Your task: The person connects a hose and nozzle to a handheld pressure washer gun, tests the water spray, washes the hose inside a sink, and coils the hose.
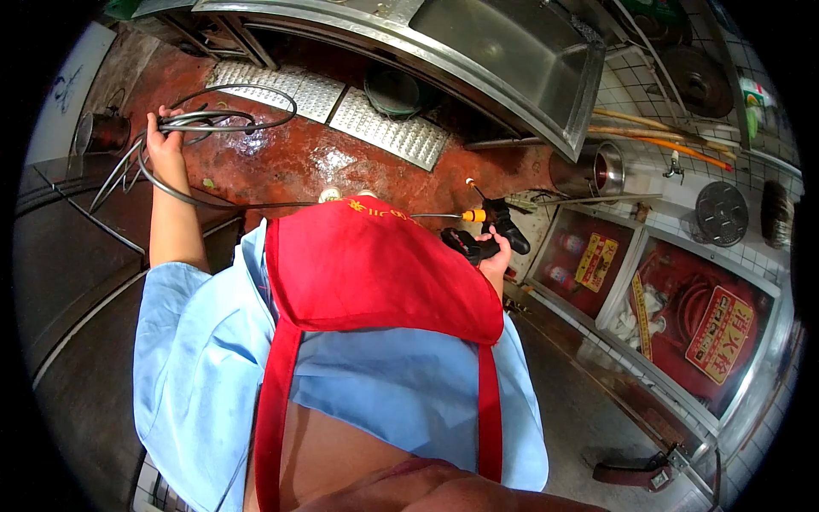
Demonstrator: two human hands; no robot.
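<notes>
My left hand (165, 143) is raised at the far left, closed around a loosely coiled dark hose (213, 129). Several loops of it spread on both sides of the fingers, and one length runs behind the red apron (375, 273) on my chest. On the other side, my right hand (496, 253) grips the handle of a black spray gun (505, 226). A yellow fitting (473, 216) sits beside the gun, with a thin metal rod leading from it toward the apron. Part of the gun's handle is hidden by my fingers.
A steel sink (546, 81) runs along the top. Below it are metal floor panels (392, 128) and a dark bucket (394, 90) on wet red floor. Long poles (657, 136) and a fire hydrant cabinet (721, 333) stand right. A metal pot (101, 134) is far left.
</notes>
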